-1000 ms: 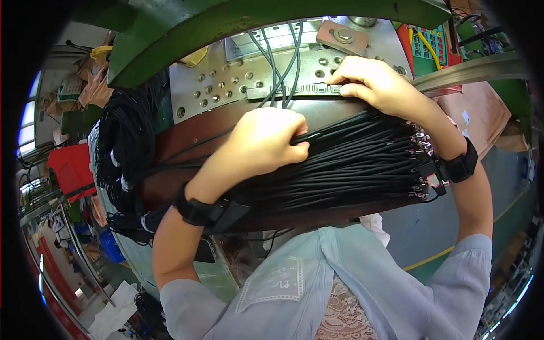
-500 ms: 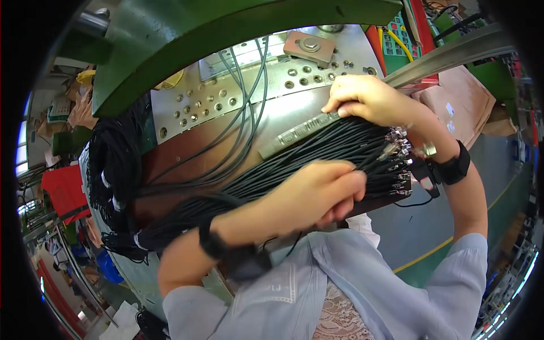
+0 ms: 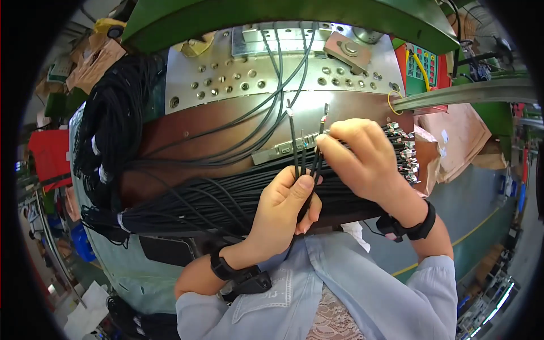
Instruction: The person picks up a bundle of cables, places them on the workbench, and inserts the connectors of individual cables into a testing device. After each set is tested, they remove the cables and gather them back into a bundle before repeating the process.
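Note:
My left hand (image 3: 286,209) is closed around several black cables (image 3: 295,148), thumb across them, their ends pointing up and away from me. Short metal terminals and bits of coloured wire show at the tips. Beside these tips is my right hand (image 3: 365,161), fingers curled, with its thumb and fingertip at the rightmost cable, apparently pinching it. Beneath both hands a thick bundle of black cables (image 3: 198,204) lies across the table. The bundle's metal-tipped ends (image 3: 405,150) fan out at the right, partly behind my right hand. A metal bar (image 3: 277,152) lies along the bundle's far side.
A green machine frame (image 3: 283,12) arches over a perforated metal plate (image 3: 226,71). Loose cables (image 3: 249,113) run from it to the left. More coiled black cables (image 3: 113,124) hang at the left. A metal rail (image 3: 464,93) and brown paper (image 3: 453,141) are at the right.
My left hand has closed on several cables and holds their ends up. My right hand has left the metal bar and come nearer, to those cable ends. The head view has shifted.

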Demonstrator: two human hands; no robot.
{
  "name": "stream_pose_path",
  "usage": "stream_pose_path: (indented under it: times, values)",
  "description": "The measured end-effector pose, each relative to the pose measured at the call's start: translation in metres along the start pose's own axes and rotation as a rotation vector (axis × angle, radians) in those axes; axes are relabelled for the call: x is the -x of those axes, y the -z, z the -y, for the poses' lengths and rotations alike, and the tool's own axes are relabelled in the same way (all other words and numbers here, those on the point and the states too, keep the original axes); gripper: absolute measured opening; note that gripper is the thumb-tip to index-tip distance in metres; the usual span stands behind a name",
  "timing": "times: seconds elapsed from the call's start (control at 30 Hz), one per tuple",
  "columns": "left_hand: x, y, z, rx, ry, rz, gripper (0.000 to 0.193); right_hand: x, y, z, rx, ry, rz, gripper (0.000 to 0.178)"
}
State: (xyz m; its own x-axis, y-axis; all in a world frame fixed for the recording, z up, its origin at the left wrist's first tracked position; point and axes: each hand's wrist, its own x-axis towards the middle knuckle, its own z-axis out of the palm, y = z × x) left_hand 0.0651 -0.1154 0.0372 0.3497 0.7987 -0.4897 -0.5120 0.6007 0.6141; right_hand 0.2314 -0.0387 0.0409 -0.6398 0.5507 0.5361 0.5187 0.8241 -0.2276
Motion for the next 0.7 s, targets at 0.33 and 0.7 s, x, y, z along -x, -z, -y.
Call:
stream_pose_path:
  times: [0.33, 0.7]
  values:
    - [0.042, 0.017, -0.026, 0.159, -0.271, 0.017, 0.026, -0.003, -0.040, 0.003, -0.300, -0.200, 0.068, 0.019]
    - [0.021, 0.020, -0.004, 0.181, 0.001, 0.082, 0.026, -0.015, -0.036, 0.003, -0.257, -0.113, 0.042, 0.017]
